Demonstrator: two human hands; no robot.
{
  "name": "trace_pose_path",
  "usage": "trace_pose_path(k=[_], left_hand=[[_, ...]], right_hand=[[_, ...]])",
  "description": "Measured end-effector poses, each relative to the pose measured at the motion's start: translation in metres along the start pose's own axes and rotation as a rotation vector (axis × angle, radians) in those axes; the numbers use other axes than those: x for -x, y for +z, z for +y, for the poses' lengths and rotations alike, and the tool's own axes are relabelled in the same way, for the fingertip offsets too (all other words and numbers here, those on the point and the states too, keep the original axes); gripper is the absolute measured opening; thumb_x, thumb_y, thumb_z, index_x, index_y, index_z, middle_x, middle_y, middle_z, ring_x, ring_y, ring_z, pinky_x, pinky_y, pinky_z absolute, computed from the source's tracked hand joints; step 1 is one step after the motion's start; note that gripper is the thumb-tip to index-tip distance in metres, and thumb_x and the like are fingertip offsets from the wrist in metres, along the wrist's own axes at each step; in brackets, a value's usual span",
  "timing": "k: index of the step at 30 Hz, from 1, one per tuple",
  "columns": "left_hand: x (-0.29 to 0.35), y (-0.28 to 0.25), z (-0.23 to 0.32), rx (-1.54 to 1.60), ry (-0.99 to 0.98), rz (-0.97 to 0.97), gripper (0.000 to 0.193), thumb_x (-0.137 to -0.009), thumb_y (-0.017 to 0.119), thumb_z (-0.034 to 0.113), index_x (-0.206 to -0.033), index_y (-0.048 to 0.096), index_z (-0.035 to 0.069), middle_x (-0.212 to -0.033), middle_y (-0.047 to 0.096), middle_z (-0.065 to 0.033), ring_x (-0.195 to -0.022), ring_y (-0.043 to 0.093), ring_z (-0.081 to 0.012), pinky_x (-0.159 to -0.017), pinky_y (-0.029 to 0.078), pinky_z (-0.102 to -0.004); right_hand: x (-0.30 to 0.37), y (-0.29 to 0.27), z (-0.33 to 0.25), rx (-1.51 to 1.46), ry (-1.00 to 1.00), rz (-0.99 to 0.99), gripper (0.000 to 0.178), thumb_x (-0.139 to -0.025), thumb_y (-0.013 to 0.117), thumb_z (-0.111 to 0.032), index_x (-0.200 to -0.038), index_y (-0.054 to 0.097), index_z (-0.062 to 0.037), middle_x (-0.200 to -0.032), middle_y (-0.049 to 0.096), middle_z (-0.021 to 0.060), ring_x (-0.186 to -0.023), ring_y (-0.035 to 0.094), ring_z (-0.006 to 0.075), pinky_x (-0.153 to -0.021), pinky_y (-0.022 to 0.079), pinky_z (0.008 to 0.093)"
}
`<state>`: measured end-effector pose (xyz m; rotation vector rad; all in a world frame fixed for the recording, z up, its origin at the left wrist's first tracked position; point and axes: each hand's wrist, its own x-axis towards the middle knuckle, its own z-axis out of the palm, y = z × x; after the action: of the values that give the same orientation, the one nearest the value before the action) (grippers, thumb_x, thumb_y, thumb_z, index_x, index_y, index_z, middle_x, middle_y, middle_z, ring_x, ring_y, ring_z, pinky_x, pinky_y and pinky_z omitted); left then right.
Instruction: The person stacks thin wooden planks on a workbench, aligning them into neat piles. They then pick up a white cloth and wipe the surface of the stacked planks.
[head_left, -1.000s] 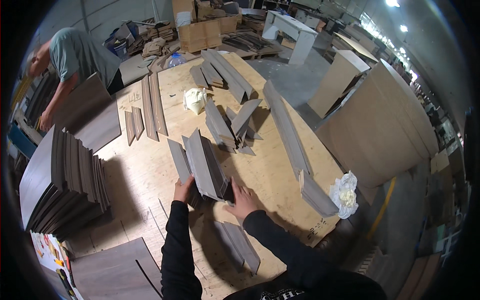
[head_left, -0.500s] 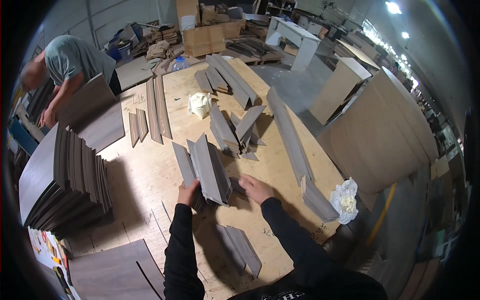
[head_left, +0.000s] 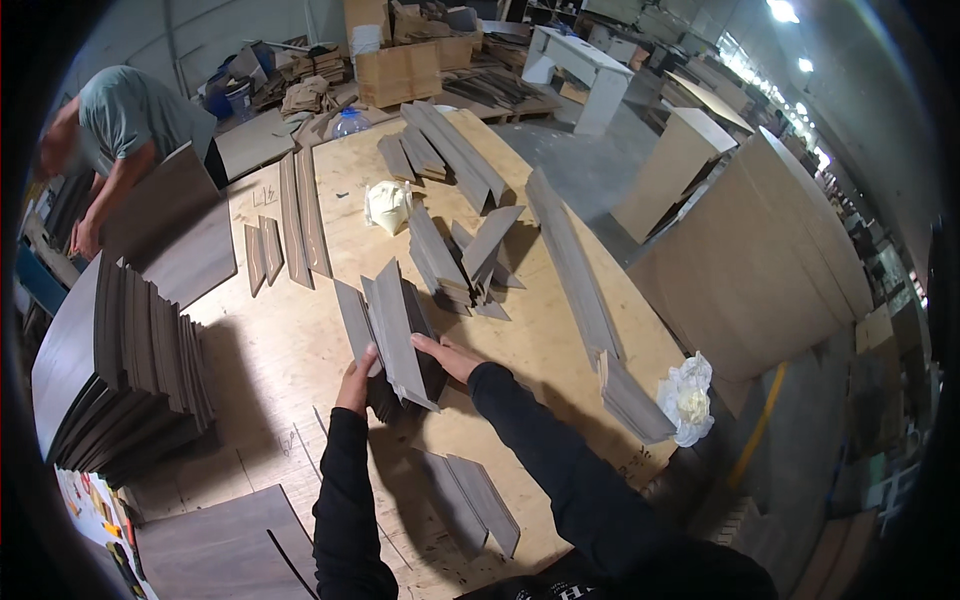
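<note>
Hands [head_left: 450, 358] have drawn closer, at boards' [head_left: 396, 328] edges (bare plywood [head_left: 550, 345] rightward).

The left hand [head_left: 357, 385] grips the near left side of the grey strip bundle [head_left: 393, 325], thumb pointing up along it, fingers mostly hidden. The right hand [head_left: 455, 358] holds the bundle's right side, thumb against its face. The black-sleeved left forearm [head_left: 345, 490] rises almost straight toward the bundle; the right forearm [head_left: 545, 455] slants in from its near right.
</note>
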<state>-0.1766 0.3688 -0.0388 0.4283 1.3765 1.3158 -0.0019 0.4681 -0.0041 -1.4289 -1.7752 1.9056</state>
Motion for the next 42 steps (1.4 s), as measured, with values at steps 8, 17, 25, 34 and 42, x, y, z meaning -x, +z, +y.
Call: trace_pose_path(k=[8, 17, 25, 34, 42], left_hand=[[-0.01, -0.021, 0.004, 0.007, 0.087, -0.038, 0.058, -0.08, 0.058, 0.045, -0.118, 0.047, 0.003, -0.105, 0.057, -0.0102, -0.091, 0.057, -0.0183, -0.076, 0.045, -0.0285], [-0.039, -0.033, 0.02, -0.036, 0.067, -0.013, 0.057, -0.079, 0.057, 0.045, -0.117, 0.047, 0.003, -0.1, 0.058, -0.0116, -0.085, 0.06, -0.0229, -0.072, 0.049, -0.0316], [-0.103, 0.009, 0.045, -0.017, 0.032, -0.057, 0.067, -0.074, 0.066, 0.044, -0.116, 0.048, -0.004, -0.109, 0.055, -0.0127, -0.1, 0.053, -0.0206, -0.086, 0.042, -0.0306], [-0.078, 0.031, 0.049, -0.073, 0.092, 0.09, 0.074, -0.074, 0.065, 0.046, -0.12, 0.044, -0.008, -0.119, 0.049, -0.0165, -0.11, 0.047, -0.0239, -0.092, 0.038, -0.0311], [0.1, 0.019, -0.073, -1.215, 0.772, -0.057, 0.074, -0.059, 0.06, 0.011, -0.13, 0.038, 0.007, -0.129, 0.034, -0.0247, -0.119, 0.032, -0.0414, -0.098, 0.028, -0.0507]], right_hand=[[-0.017, 0.009, -0.008, 0.093, 0.011, -0.071, 0.119, -0.059, 0.047, -0.079, -0.131, 0.021, 0.0129, -0.131, 0.035, 0.0282, -0.123, 0.036, 0.0327, -0.101, 0.03, 0.0338], [-0.063, 0.016, -0.019, 0.095, -0.02, -0.013, 0.116, -0.061, 0.048, -0.077, -0.129, 0.025, 0.0138, -0.129, 0.037, 0.0273, -0.121, 0.039, 0.0321, -0.099, 0.03, 0.0317], [-0.099, -0.018, -0.027, -0.083, -0.073, 0.203, 0.109, -0.063, 0.051, -0.072, -0.123, 0.032, 0.0176, -0.123, 0.043, 0.0292, -0.117, 0.043, 0.0314, -0.097, 0.032, 0.0309], [-0.103, -0.02, 0.019, -0.362, -0.269, 0.249, 0.099, -0.074, 0.045, -0.068, -0.129, 0.027, 0.0122, -0.13, 0.037, 0.0267, -0.123, 0.036, 0.0293, -0.1, 0.028, 0.0335], [0.091, -0.02, 0.103, 0.882, -0.378, 0.556, 0.057, -0.07, 0.066, -0.031, -0.118, 0.046, -0.0076, -0.128, 0.04, 0.0105, -0.119, 0.037, 0.0303, -0.101, 0.029, 0.0377]])
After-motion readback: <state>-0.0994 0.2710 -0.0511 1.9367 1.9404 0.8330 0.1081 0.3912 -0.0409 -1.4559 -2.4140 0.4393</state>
